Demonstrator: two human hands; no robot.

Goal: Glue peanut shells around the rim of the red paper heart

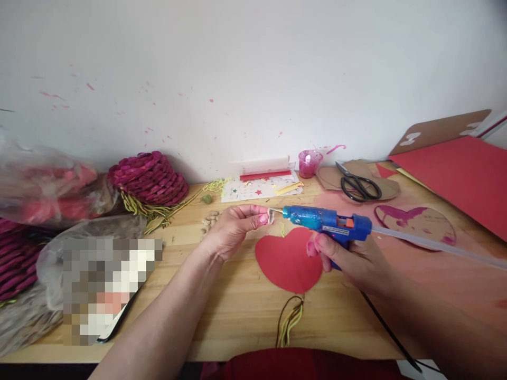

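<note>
Bare forearms [170, 311]; pink-painted nails [263, 218] on L hand [233, 227] & R hand [356, 261]; red garment [277, 369].

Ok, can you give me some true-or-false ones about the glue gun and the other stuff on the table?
1. The right hand holds a blue glue gun. True.
2. The left hand pinches a small pale piece right at the gun's nozzle. True.
3. The paper heart on the table is green. False: it is red.
4. The scissors are in the left hand. False: they lie on brown card at the back of the table.
5. The pink cup stands close to the wall. True.
</note>
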